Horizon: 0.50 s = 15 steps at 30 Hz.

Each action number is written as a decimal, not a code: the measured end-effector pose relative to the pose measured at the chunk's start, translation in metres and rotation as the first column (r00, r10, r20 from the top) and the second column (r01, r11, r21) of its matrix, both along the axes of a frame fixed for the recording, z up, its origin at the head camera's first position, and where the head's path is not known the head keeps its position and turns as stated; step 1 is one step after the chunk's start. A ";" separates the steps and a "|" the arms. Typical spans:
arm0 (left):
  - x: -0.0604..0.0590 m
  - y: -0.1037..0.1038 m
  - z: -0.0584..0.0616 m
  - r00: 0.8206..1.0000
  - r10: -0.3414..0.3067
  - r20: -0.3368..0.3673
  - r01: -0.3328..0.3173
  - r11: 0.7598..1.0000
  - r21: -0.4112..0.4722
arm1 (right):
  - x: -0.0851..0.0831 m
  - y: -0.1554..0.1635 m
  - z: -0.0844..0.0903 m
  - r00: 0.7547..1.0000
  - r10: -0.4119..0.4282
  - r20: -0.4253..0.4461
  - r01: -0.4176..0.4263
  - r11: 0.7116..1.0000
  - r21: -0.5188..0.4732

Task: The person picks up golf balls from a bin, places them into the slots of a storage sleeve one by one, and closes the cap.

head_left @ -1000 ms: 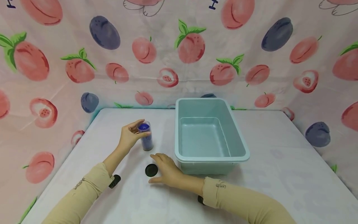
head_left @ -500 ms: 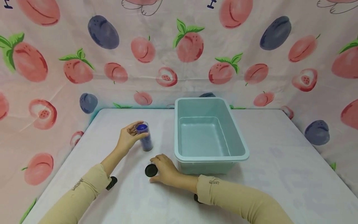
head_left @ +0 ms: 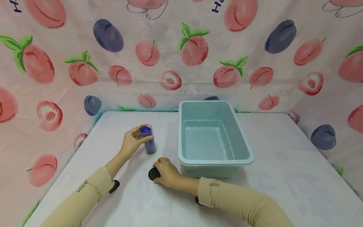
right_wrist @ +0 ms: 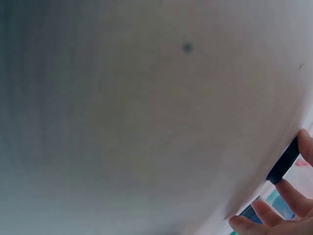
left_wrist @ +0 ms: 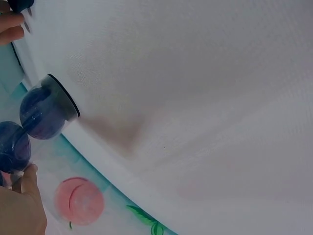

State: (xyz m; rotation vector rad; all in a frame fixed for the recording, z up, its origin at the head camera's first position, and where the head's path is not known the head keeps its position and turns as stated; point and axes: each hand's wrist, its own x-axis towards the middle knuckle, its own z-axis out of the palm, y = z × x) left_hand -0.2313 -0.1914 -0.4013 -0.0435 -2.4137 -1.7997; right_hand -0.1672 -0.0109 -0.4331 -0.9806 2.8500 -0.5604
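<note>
A small clear jar [head_left: 149, 145] with blue contents stands upright on the white table [head_left: 283, 164], its top open. My left hand [head_left: 134, 141] grips it from the left near the rim. In the left wrist view the jar [left_wrist: 46, 108] shows beside my left hand [left_wrist: 19, 208]. A round black lid [head_left: 152, 174] lies flat on the table in front of the jar. My right hand [head_left: 165, 170] curls over its right side. In the right wrist view my fingers [right_wrist: 293, 198] and thumb pinch the edge of the lid [right_wrist: 283, 161].
A pale teal plastic bin [head_left: 215, 162] stands empty just right of my hands, its long side running away from me. Fruit-print cloth walls close off the table at the back and both sides.
My right hand lay flat beside the black lid; its fingers have curled around the lid's edge. My left hand keeps its hold on the jar in the same place.
</note>
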 end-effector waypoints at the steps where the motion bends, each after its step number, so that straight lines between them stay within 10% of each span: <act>1: 0.000 0.000 0.000 1.000 -0.004 -0.003 0.004 1.000 -0.001 | -0.001 0.001 0.000 1.000 0.001 -0.002 -0.001 1.000 0.000; 15: -0.004 0.004 0.000 1.000 0.005 0.002 -0.005 1.000 0.022 | -0.011 0.012 0.002 0.999 0.028 0.029 -0.027 0.999 -0.045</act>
